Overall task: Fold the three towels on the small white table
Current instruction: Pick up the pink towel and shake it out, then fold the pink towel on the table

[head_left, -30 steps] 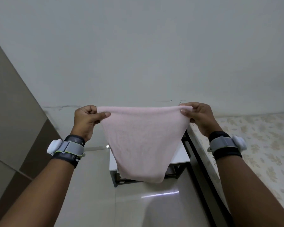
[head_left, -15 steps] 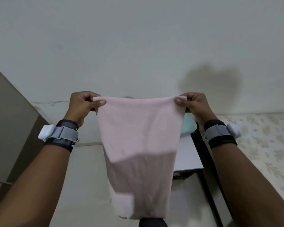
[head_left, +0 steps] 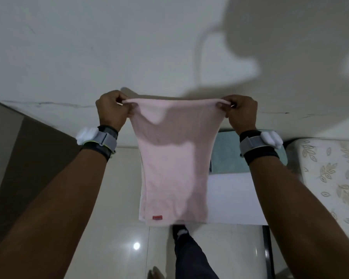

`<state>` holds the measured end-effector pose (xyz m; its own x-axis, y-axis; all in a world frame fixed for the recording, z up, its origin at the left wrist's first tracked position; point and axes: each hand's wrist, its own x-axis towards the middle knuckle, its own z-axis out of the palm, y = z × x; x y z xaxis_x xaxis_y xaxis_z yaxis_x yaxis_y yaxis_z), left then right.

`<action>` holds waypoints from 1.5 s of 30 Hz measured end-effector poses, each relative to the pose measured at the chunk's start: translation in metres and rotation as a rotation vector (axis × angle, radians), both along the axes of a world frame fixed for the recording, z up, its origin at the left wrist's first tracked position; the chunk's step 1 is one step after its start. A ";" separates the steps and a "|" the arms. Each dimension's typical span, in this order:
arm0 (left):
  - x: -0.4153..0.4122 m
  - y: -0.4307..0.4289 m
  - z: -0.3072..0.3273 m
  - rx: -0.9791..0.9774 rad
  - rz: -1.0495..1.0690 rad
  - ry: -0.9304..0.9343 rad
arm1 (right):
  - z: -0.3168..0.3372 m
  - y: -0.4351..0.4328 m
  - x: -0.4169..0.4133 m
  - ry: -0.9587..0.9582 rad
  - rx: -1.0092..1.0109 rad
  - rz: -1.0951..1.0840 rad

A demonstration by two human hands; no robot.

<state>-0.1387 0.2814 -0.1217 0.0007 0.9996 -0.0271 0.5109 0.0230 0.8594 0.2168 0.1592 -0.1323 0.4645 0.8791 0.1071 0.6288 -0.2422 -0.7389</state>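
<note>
I have both hands raised in front of the wall (head_left: 89, 47), and between them hangs the pink towel (head_left: 173, 162). The left hand (head_left: 112, 109) has its grip pinched shut on the towel's upper left corner, fingers curled in over the bunched edge; the right hand (head_left: 241, 111) pinches the upper right corner the same way. The top edge runs almost level from one grip to the other, and the cloth drops straight down from there, doubled over itself, with a small red label (head_left: 157, 217) near the lower left of its bottom hem. The hem hangs in front of the white worktop (head_left: 234, 198) near its front edge; I cannot tell whether it touches the surface. On the far part of that worktop, behind the right wrist, lies a teal towel (head_left: 227, 156), partly hidden by the pink one and by my arm. Each wrist carries a grey strap with a white sensor, the left band (head_left: 98, 140) and the right band (head_left: 259, 144). To the right of the worktop is a bed with a leaf-patterned cover (head_left: 330, 178). Below the towel, a leg in dark trousers (head_left: 189, 256) shows over the glossy tiled floor (head_left: 117, 238).
</note>
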 end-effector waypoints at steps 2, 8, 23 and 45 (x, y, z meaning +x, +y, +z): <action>0.004 0.009 -0.011 0.009 0.032 0.020 | -0.009 0.011 -0.001 0.047 -0.011 0.000; -0.001 -0.008 -0.037 -0.012 0.048 -0.064 | -0.031 -0.012 -0.010 0.154 -0.008 -0.003; -0.102 -0.251 -0.286 -0.074 -0.502 0.382 | -0.262 -0.250 -0.085 -0.062 -0.547 0.269; -0.073 -0.278 -0.332 -0.305 -0.491 0.631 | -0.309 -0.266 -0.127 0.173 -0.891 0.094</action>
